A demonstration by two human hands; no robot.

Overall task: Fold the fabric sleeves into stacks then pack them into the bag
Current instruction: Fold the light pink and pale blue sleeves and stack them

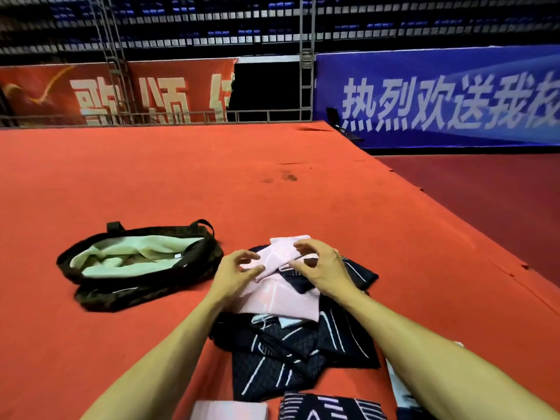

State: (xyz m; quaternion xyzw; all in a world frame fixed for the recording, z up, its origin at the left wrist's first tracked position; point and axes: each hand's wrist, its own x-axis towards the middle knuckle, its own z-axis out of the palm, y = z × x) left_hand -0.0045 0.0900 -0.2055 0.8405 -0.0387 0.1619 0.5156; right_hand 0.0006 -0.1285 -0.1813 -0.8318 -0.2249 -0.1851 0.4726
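Note:
A pile of fabric sleeves lies on the red carpet in front of me: pink ones on top, dark navy ones with white stripes beneath and nearer me. My left hand pinches the near corner of a small pink sleeve at the far end of the pile. My right hand hovers over the same piece with curled fingers, its fingertips touching the fabric. A dark bag with a pale green lining lies open on the carpet to the left.
A folded pink piece and a striped dark piece lie at the bottom edge. The red carpeted platform ends in a drop on the right, with a darker floor below. Banners and metal trusses stand far behind.

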